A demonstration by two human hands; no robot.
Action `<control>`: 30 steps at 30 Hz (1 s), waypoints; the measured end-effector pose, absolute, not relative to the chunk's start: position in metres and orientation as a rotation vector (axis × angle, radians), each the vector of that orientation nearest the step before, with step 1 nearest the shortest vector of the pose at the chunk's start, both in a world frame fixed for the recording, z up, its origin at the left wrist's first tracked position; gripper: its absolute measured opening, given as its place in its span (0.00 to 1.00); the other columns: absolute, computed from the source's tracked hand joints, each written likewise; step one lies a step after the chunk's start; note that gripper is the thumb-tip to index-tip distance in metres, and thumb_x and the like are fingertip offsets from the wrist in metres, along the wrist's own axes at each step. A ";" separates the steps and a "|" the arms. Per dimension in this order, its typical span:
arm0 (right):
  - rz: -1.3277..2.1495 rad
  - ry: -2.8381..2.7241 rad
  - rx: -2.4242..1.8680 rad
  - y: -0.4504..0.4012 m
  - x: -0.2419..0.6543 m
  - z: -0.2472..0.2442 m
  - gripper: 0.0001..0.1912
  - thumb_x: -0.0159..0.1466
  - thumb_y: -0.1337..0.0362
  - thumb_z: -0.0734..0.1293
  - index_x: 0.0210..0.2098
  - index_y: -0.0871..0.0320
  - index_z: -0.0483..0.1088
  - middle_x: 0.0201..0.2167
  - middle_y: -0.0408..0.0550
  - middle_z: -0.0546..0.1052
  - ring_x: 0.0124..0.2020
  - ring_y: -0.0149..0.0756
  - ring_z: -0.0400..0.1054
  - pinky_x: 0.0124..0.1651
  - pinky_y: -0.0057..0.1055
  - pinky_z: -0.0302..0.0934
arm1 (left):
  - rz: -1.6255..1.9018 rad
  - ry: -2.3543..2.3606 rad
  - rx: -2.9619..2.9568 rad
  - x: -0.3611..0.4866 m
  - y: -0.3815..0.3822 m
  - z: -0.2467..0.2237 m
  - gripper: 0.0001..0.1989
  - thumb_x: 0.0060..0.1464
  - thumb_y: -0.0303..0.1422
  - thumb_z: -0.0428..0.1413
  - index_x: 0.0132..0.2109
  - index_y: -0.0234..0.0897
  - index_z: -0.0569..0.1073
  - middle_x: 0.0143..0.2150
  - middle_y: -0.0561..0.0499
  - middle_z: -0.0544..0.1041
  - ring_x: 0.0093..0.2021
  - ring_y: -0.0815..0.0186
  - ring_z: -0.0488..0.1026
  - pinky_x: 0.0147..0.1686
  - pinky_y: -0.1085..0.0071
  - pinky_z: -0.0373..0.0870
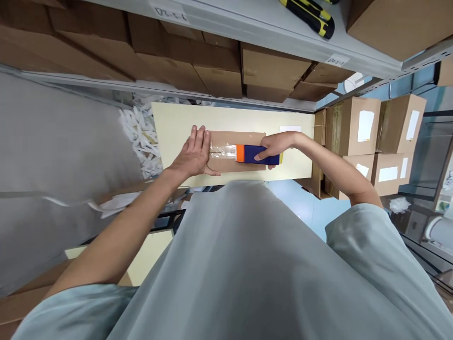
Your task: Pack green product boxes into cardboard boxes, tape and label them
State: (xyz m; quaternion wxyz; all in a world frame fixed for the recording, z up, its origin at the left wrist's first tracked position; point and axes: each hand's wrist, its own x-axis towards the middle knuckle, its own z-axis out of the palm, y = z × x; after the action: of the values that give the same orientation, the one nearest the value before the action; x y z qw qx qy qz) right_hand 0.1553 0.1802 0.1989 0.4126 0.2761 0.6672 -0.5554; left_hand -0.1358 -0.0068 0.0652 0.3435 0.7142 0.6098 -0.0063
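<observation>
A brown cardboard box (226,166) lies on the pale yellow tabletop (177,118), with shiny clear tape along its middle. My left hand (195,153) rests on the box's left end, fingers stretched out and thumb apart. Over the right part of the box, my right hand (274,147) is wrapped round a dark blue and orange tape dispenser (252,154). The dispenser's orange end meets the clear tape. Part of its far end is hidden by my fingers.
Above the table runs a grey shelf (226,23) holding yellow-black tools (311,16). Brown boxes (271,66) fill the level beneath. Stacked labelled cartons (350,125) stand at the right. Shredded white paper (141,139) lies beyond the table's left edge.
</observation>
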 end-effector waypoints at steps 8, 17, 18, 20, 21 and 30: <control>-1.578 1.503 1.031 0.222 0.291 0.184 0.27 0.63 0.43 0.85 0.37 0.63 0.83 0.36 0.49 0.89 0.40 0.41 0.85 0.44 0.31 0.74 | -0.119 1.623 1.891 -0.128 -0.002 0.074 0.92 0.41 0.73 0.73 0.82 0.01 0.39 0.86 0.05 0.34 0.88 0.18 0.28 0.84 0.30 0.37; -1.595 1.554 0.995 0.241 0.321 0.142 0.26 0.67 0.46 0.83 0.36 0.66 0.82 0.40 0.47 0.87 0.42 0.37 0.84 0.46 0.28 0.74 | -0.271 1.692 1.804 -0.120 0.001 0.077 0.95 0.40 0.85 0.60 0.83 0.05 0.34 0.87 0.09 0.30 0.88 0.21 0.26 0.83 0.28 0.38; -1.602 1.529 1.046 0.243 0.324 0.140 0.26 0.67 0.46 0.82 0.36 0.67 0.82 0.41 0.46 0.87 0.42 0.36 0.84 0.47 0.28 0.74 | -0.270 1.694 1.809 -0.119 0.001 0.077 0.95 0.41 0.86 0.58 0.83 0.05 0.34 0.87 0.09 0.30 0.88 0.21 0.26 0.83 0.28 0.37; -1.604 1.478 1.136 0.245 0.329 0.135 0.26 0.69 0.46 0.80 0.36 0.67 0.82 0.41 0.45 0.87 0.42 0.34 0.84 0.47 0.28 0.73 | -0.278 1.697 1.808 -0.119 0.001 0.077 0.95 0.41 0.87 0.55 0.83 0.05 0.34 0.86 0.08 0.30 0.88 0.21 0.26 0.83 0.28 0.36; -1.600 1.459 1.162 0.246 0.330 0.133 0.26 0.69 0.46 0.81 0.36 0.67 0.82 0.41 0.45 0.86 0.41 0.35 0.84 0.47 0.29 0.73 | -0.289 1.700 1.801 -0.119 0.001 0.076 0.95 0.41 0.88 0.55 0.83 0.05 0.34 0.86 0.08 0.30 0.88 0.21 0.26 0.83 0.28 0.37; -1.441 1.524 1.003 0.215 0.292 0.114 0.21 0.67 0.50 0.84 0.34 0.63 0.83 0.31 0.52 0.86 0.38 0.50 0.85 0.45 0.37 0.73 | -0.376 1.743 1.756 -0.108 0.004 0.085 0.96 0.41 0.86 0.58 0.83 0.04 0.34 0.86 0.08 0.29 0.88 0.22 0.25 0.84 0.30 0.36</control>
State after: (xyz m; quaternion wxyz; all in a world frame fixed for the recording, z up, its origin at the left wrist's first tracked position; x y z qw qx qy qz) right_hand 0.2919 0.2150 0.1143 0.3971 0.3961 0.6015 -0.5689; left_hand -0.1082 0.0044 0.0848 0.3142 0.6662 0.6612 -0.1425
